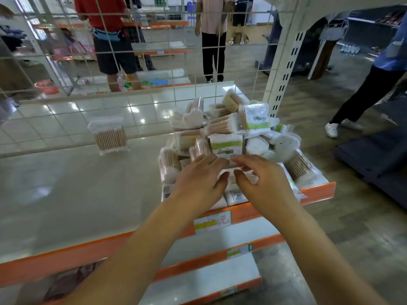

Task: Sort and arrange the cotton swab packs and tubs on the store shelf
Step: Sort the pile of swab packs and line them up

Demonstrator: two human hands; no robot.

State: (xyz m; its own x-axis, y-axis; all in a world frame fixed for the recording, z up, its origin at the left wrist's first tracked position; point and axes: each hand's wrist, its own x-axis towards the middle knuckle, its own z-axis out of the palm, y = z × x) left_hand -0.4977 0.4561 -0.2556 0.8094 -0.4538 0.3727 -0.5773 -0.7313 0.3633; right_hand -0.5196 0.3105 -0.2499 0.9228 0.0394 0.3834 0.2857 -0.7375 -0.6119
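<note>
A jumbled pile of cotton swab packs and clear tubs (222, 126) covers the right end of the white shelf (72, 194). One pack with wooden sticks (110, 137) stands alone against the wire back, left of the pile. My left hand (198, 181) and my right hand (262, 179) are side by side at the pile's front. Their curled fingers and thumbs close round a clear pack of swabs (230, 173) that lies between them. A green-labelled pack (225, 144) stands just behind my fingertips.
The shelf has an orange front rail (317, 192) with a price label (212, 221); lower shelves step out below. A wire grid back (132, 69) and a white slotted upright (284, 69) bound it. People stand beyond the grid and at the right.
</note>
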